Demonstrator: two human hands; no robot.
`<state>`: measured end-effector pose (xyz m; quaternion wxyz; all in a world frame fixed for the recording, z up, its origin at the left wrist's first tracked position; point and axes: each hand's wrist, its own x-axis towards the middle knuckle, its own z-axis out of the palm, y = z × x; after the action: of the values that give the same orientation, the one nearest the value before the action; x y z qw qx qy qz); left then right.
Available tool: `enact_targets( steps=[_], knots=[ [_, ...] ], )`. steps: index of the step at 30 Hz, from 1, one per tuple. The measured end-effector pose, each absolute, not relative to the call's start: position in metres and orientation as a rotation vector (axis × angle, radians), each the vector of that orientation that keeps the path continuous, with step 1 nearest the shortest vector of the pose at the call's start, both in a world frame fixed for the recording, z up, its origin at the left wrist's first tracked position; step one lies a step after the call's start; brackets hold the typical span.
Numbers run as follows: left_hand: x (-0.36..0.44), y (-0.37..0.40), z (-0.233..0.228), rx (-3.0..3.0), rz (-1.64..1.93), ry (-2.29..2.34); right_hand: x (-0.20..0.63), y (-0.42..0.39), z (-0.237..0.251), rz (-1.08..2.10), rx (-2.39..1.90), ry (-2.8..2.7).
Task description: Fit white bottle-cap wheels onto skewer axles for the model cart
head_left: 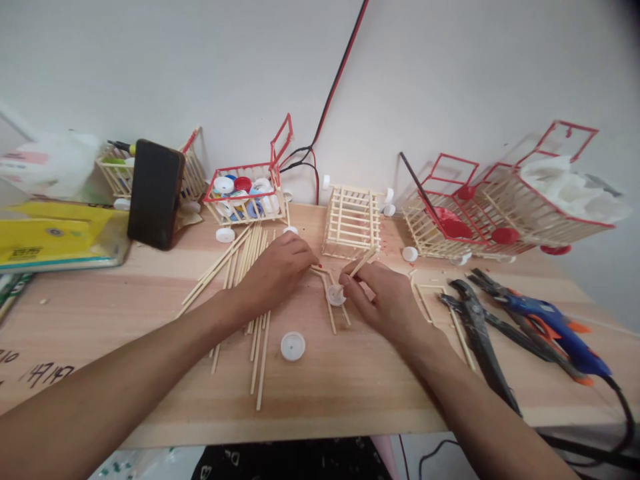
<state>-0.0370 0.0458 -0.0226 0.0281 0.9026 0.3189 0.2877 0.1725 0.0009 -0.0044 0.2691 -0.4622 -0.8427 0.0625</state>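
My right hand is closed around a thin wooden stick, its lower end at a white bottle cap. That cap lies over a small frame of wooden sticks on the table. With pinched fingertips, my left hand holds the frame's upper end, where a tiny red bit shows. Loose wooden sticks lie beneath and beside my left forearm. Nearer to me, another white bottle cap rests on the wood. Just beyond my hands stands a small stick cart with white cap wheels.
Red-trimmed stick carts line the wall, one filled with bottle caps. A dark phone leans at the left beside a yellow packet. Pliers and a blue glue gun with a cable lie at the right.
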Motion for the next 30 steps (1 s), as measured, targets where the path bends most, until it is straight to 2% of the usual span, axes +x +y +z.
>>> enact_targets(
  steps=[14, 20, 30],
  knots=[
    [-0.036, 0.044, -0.021, 2.765, 0.845, 1.027, 0.172, 0.0, -0.004, 0.176, -1.225, -2.276],
    [-0.034, 0.038, -0.015, 2.712, 0.808, 0.803, 0.173, 0.0, -0.004, 0.157, -1.216, -2.27],
    [-0.027, 0.031, -0.017, 2.694, 0.704, 0.743, 0.172, 0.0, -0.003, 0.159, -1.237, -2.258]
  ],
)
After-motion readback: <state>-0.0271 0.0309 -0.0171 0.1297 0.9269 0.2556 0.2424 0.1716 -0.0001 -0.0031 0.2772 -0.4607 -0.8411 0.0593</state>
